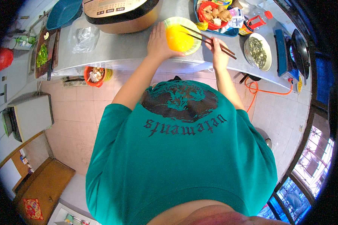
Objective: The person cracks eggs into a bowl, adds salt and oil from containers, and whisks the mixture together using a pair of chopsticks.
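A pale green-rimmed bowl [197, 42] of beaten yellow egg [180, 39] stands at the counter's front edge. My left hand [160, 43] grips the bowl's left side, its thumb along the near rim. Dark chopsticks [225, 50] are held in my right hand [218, 52] at the bowl's right, their tips over the egg. Farther right is a white bowl [246, 50] of dark leafy bits in pale liquid.
A rice cooker [124, 21] stands behind my left hand. Behind the right hand is a blue basket [231, 32] with ginger [217, 14] and packets. A gas stove [284, 56] with a black wok [300, 53] is far right; a cutting board [40, 70] with chopped greens [42, 55] is far left.
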Demonstrator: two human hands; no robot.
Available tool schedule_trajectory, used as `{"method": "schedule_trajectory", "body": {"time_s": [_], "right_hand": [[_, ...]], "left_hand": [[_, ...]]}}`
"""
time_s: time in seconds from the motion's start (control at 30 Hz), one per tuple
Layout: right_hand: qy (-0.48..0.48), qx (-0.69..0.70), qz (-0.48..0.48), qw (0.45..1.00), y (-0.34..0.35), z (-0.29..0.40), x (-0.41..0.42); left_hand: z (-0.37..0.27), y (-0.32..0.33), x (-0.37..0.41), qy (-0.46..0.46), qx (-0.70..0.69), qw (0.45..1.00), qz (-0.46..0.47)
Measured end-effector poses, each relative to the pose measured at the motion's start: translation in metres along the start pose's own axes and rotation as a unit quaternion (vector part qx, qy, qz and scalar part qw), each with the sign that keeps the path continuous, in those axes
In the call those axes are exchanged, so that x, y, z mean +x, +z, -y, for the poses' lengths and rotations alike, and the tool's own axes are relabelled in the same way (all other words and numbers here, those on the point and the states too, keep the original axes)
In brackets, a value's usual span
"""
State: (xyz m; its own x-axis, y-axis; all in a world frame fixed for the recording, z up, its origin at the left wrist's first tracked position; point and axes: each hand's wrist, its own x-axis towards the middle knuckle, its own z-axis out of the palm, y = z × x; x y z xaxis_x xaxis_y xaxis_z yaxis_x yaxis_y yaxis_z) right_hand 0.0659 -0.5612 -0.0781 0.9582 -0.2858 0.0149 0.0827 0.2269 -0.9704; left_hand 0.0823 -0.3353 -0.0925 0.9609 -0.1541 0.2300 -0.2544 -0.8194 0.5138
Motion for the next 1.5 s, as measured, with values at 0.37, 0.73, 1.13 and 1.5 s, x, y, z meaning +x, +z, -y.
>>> {"method": "schedule_trajectory", "body": {"time_s": [0.37, 0.73, 1.13, 1.5], "right_hand": [[0.088, -0.081, 0.083, 0.989, -0.002, 0.007, -0.012], [-0.004, -0.025, 0.01, 1.0, -0.002, 0.008, -0.003], [0.088, -0.039, 0.106, 0.99, 0.001, 0.006, -0.017], [-0.002, -0.028, -0.009, 1.0, 0.001, -0.008, 0.0]], "left_hand": [[0.003, 0.002, 0.001, -0.011, -0.005, 1.0, 0.009], [0.002, 0.005, -0.002, -0.003, 0.002, 1.0, -0.009], [0.003, 0.003, 0.0, 0.005, -0.021, 1.0, -0.009], [0.002, 0.004, -0.001, 0.002, -0.008, 1.0, -0.013]]}}
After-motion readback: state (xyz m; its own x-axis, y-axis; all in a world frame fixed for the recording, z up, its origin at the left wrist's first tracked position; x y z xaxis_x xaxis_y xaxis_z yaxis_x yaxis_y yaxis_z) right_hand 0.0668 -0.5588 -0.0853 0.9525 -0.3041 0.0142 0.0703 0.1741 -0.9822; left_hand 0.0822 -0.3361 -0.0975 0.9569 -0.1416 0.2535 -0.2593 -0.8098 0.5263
